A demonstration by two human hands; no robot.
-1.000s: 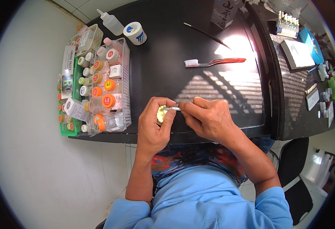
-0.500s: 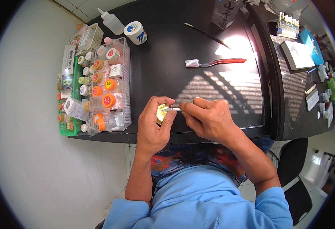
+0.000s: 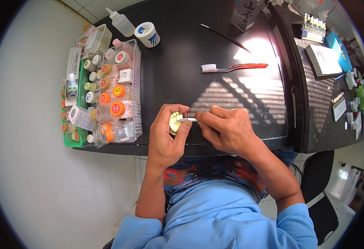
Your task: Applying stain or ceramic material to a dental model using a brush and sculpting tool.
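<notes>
Near the front edge of the black table, my left hand [image 3: 165, 139] is closed around a pale yellow dental model [image 3: 174, 123], thumb on the near side and fingers curled over the far side. From the right, my right hand [image 3: 228, 128] pinches a slim whitish pen-like tool [image 3: 189, 119]. Its left end reaches the model, beside my left thumb. The exact tip is too small to make out. Both hands are close together, just above the tabletop.
Plastic baskets [image 3: 138, 91] of small capped bottles line the left side. Behind them stand a squeeze bottle [image 3: 123, 25] and a white jar [image 3: 147, 35]. A red-handled toothbrush [image 3: 236, 67] and a thin brush [image 3: 223, 35] lie beyond my hands. A side table [image 3: 314, 108] adjoins on the right.
</notes>
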